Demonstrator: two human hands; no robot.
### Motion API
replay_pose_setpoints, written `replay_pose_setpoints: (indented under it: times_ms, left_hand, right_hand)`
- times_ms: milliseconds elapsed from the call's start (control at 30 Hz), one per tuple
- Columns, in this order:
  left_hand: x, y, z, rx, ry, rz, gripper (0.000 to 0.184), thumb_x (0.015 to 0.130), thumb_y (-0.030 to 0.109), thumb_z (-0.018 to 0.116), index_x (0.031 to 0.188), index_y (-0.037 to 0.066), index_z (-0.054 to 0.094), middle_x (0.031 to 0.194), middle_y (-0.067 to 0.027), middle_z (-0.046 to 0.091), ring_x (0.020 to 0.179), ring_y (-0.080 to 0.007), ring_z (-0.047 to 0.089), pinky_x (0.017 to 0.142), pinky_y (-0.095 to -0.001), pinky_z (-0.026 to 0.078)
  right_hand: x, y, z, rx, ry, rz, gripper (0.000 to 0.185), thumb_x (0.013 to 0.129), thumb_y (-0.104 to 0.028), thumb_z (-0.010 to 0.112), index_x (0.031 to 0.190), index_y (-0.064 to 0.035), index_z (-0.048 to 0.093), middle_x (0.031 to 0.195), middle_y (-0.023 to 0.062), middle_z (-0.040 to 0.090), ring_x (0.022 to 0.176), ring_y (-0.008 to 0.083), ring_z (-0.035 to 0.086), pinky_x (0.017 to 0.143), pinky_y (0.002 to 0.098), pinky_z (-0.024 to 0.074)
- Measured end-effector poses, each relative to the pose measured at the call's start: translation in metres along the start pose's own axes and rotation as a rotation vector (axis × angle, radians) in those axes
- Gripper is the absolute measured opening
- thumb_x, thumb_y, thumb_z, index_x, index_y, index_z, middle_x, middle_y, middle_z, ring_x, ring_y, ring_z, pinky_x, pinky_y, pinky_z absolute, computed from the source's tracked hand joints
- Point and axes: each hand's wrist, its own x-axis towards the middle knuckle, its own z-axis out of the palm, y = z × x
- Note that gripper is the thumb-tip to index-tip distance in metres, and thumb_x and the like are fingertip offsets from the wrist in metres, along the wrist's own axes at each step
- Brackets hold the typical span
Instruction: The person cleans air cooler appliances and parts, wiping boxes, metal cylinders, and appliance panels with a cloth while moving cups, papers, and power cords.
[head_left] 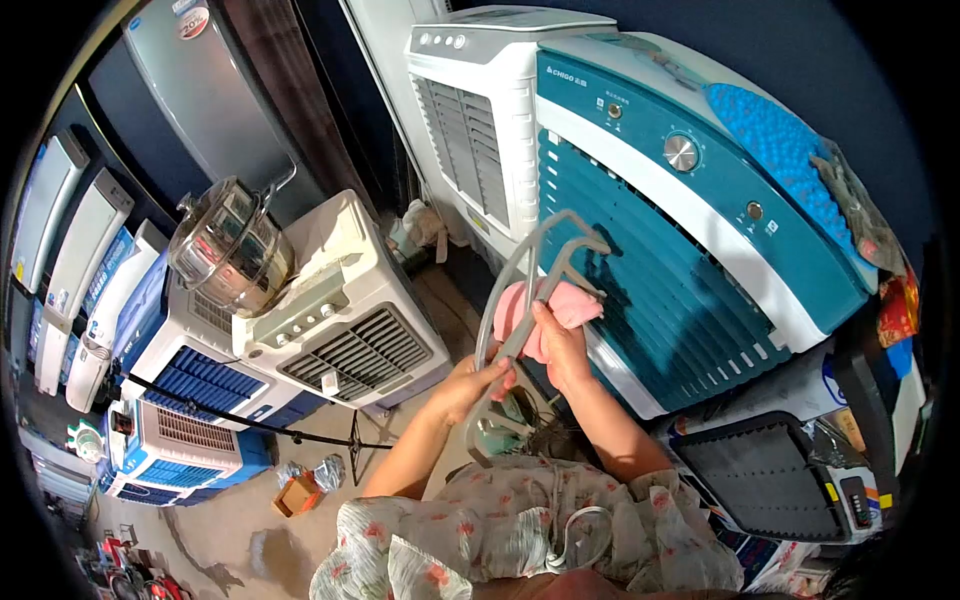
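A light grey curved frame (480, 325) with several prongs is held up in front of my body; I cannot tell its exact kind. My left hand (468, 388) is closed around its lower part. Higher up, my right hand (563, 350) grips a pink cloth (572, 303), which is bunched against the frame. The frame partly hides the cloth and some of my fingers. Just beyond the frame stands a teal-and-white air cooler (640, 230) with a round knob, and the frame's shadow falls on its grille.
A glass-lidded steel pot (235, 250) sits on a white air cooler (350, 310) at left. A thin black stand (355, 440) crosses the floor. Blue bumpy material (780, 150) lies on the teal cooler. A black-topped appliance (755, 470) is at right, a small cardboard box (297, 495) on the floor.
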Motion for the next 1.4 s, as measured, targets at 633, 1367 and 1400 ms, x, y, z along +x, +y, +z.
replay_pose_setpoints:
  times_ms: [633,1367,1400]
  left_hand:
    - [0.001,-0.025,0.024,0.108,0.147,0.246,0.041,0.094,0.028,0.048,0.127,0.005,0.038,0.065,-0.0013,0.048,0.046,-0.0092,0.042,0.042,-0.0217,0.036]
    - [0.009,-0.011,-0.030,-0.369,0.070,0.276,0.040,0.092,0.039,0.048,0.119,0.010,0.044,0.058,0.0010,0.038,0.037,-0.0059,0.028,0.039,-0.0201,0.024]
    - [0.011,-0.014,-0.034,-0.370,0.031,0.312,0.043,0.094,0.038,0.042,0.126,0.008,0.039,0.058,0.0018,0.038,0.037,-0.0055,0.028,0.039,-0.0199,0.023]
  right_hand:
    - [0.008,-0.019,-0.001,-0.779,0.091,-0.744,0.047,0.077,-0.005,0.056,0.123,-0.0012,0.045,0.116,0.0209,0.045,0.108,0.0373,0.045,0.093,0.0396,0.0366]
    - [-0.029,-0.045,-0.009,-0.135,-0.178,0.235,0.035,0.087,-0.021,0.057,0.116,-0.0026,0.053,0.117,0.0099,0.056,0.106,0.0188,0.054,0.087,0.0338,0.0466]
    - [-0.028,-0.052,-0.011,0.016,-0.167,0.152,0.038,0.088,-0.022,0.056,0.120,-0.0017,0.049,0.119,0.0099,0.055,0.106,0.0193,0.055,0.088,0.0343,0.0466]
